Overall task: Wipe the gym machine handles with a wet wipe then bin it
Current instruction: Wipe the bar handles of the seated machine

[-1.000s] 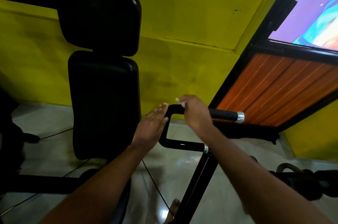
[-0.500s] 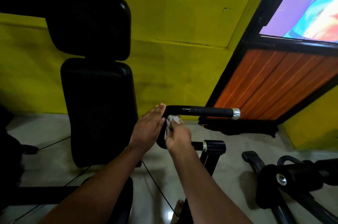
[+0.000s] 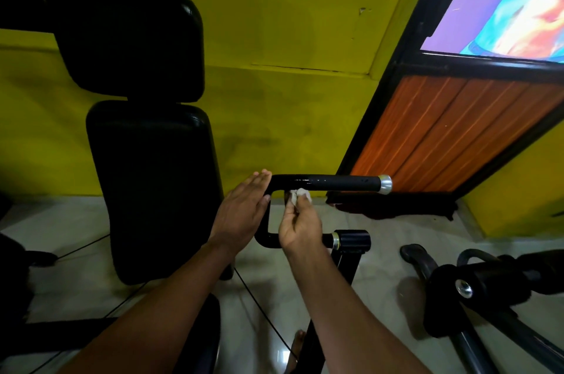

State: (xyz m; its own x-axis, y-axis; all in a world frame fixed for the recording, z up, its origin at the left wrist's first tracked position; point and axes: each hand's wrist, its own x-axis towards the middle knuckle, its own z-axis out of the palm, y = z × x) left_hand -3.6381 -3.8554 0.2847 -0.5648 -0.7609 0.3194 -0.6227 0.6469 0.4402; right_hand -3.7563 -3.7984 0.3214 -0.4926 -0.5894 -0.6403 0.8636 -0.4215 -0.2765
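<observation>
A black C-shaped machine handle (image 3: 329, 184) with a silver end cap juts out to the right at mid-frame; its top bar looks wet and shiny. My right hand (image 3: 300, 225) pinches a crumpled white wet wipe (image 3: 298, 195) just under the top bar, inside the bend. My left hand (image 3: 244, 212) is flat with fingers together, pressed against the outer left side of the handle's bend.
Two black back pads (image 3: 152, 190) stand to the left against the yellow wall. A black knob (image 3: 351, 241) with a silver ring sits on the handle's post. More black machine parts (image 3: 476, 288) lie at lower right. An orange slatted panel (image 3: 457, 132) leans right.
My right hand slid off the top bar's left end and down under it with the wipe, leaving the grip bare. The left hand stayed on the bend.
</observation>
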